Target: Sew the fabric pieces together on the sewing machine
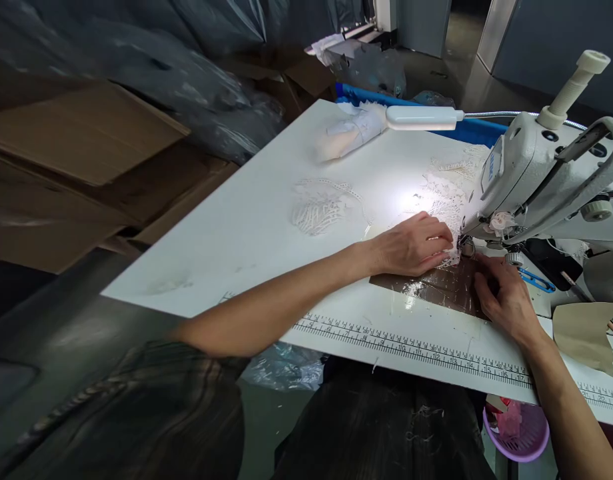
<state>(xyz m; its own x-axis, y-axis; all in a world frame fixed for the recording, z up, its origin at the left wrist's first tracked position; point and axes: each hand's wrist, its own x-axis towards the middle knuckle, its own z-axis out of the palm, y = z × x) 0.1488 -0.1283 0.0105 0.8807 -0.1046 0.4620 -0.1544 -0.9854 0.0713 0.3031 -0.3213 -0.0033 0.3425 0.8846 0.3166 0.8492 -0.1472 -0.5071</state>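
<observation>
White lace (444,197) lies on the white sewing table and runs under the needle area of a sewing machine (526,180). My left hand (414,245) is on the lace just left of the presser foot, its fingers bent and closed on the fabric. To the right of the foot, my right hand (509,293) has its fingers curled in and its thumb bent towards them; whatever they pinch is hidden. Both hands rest over a shiny brown plate (436,288) set on the tabletop. The needle itself is too small to make out.
A bundle of lace (317,215) and a white roll (354,133) lie further left on the table (266,233). A lit lamp (424,119) hangs over it. Blue thread snips (536,280) sit by the machine. Cardboard boxes (81,133) stand left; a purple basket (524,440) is below.
</observation>
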